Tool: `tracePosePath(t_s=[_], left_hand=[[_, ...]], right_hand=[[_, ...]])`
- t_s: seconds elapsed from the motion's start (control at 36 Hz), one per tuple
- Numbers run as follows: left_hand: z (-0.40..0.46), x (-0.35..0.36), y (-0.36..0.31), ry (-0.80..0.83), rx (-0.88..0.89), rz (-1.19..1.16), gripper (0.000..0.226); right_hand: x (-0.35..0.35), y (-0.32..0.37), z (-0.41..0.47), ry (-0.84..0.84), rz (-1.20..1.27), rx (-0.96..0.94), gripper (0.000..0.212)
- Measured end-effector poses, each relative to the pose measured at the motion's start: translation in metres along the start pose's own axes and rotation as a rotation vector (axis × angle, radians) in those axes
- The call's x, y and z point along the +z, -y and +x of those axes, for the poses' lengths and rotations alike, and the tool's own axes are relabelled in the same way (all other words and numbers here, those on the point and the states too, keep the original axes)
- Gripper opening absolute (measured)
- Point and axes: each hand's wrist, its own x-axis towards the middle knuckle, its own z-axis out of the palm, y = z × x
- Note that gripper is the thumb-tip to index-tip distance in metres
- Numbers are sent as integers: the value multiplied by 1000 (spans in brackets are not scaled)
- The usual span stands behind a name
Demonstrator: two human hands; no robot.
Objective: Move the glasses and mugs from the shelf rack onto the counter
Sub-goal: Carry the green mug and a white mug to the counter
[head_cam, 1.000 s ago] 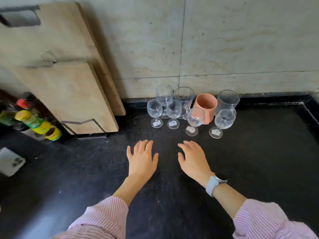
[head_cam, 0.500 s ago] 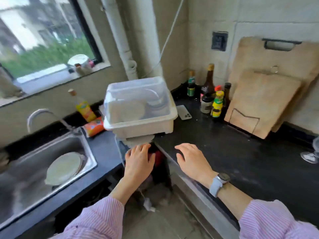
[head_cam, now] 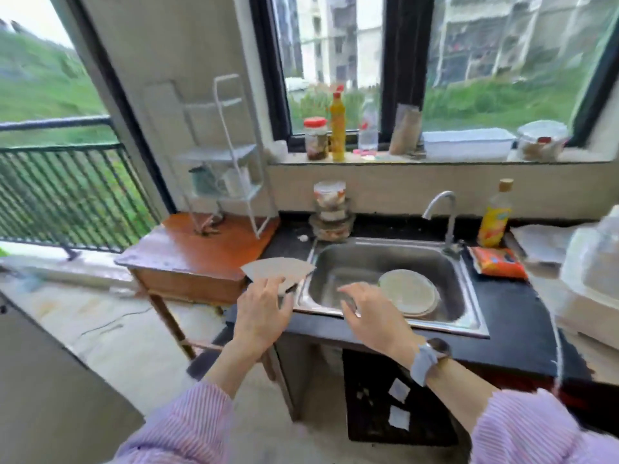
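A white wire shelf rack (head_cam: 231,155) stands on a small wooden table (head_cam: 201,252) at the left, beside the black counter (head_cam: 522,316). On its lower shelf sit a dark green mug (head_cam: 202,179) and a pale mug (head_cam: 236,180), both blurred. My left hand (head_cam: 263,316) hovers with its fingers spread, in front of the counter's left end. My right hand (head_cam: 371,313) hangs with loose fingers over the front rim of the sink (head_cam: 392,326). Both hands hold nothing and are well short of the rack.
A round plate (head_cam: 407,291) lies in the steel sink, below the tap (head_cam: 442,209). Stacked food containers (head_cam: 330,211) stand behind the sink, a yellow bottle (head_cam: 495,216) and an orange packet (head_cam: 497,261) at its right. A pale board (head_cam: 278,267) overhangs the counter's left end. A white dish box (head_cam: 593,262) is at the far right.
My view has swung left from the glasses and the pink mug by the wall, past the dish box, to the sink and the rack. Both hands stay empty in front of me.
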Motion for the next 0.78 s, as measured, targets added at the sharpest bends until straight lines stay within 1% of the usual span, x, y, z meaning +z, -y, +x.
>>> tracePosePath(t_s=[0.19, 0.31, 0.39, 0.47, 0.56, 0.78], left_hand=[[46, -31, 108, -123, -216, -84, 34], [91, -40, 163, -154, -285, -81, 33], [135, -45, 199, -138, -340, -93, 32], [183, -48, 229, -102, -368, -88, 34], [222, -48, 254, -118, -377, -92, 34], [299, -28, 313, -88, -361, -93, 32]], right_hand=[[70, 60, 115, 83, 82, -145, 34], [111, 81, 189, 101, 126, -209, 34], [137, 95, 248, 141, 180, -209, 35], [157, 107, 303, 153, 211, -209, 35], [176, 114, 349, 163, 247, -199, 37], [220, 116, 438, 210, 240, -136, 40]])
